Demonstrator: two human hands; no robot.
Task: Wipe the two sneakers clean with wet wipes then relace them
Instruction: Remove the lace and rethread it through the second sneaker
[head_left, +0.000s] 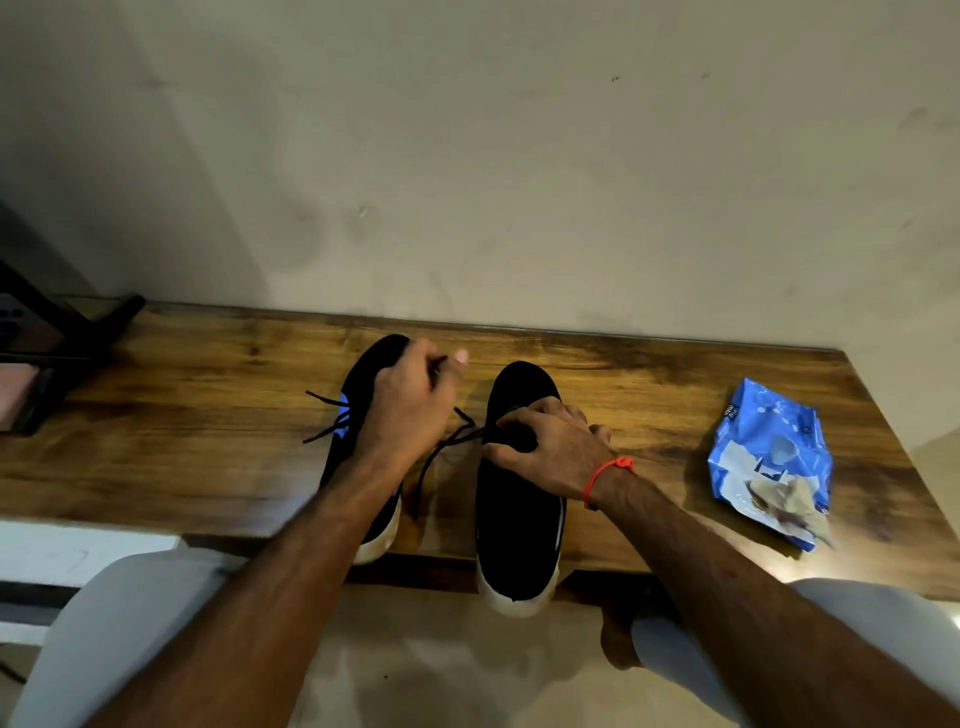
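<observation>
On the worktop (208, 415), the left hand (410, 400) pinches the lace (441, 452) taut while the right hand (550, 447) grips the right sneaker (514, 530) steady, probably for relacing.

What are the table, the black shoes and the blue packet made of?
The table looks like wood or a wood-look board: brown grain streaks, slight sheen. The right sneaker seems to be soft matte black fabric on a pale, probably rubber, sole. The wipes packet looks like thin plastic film: shiny and crinkled.
</observation>
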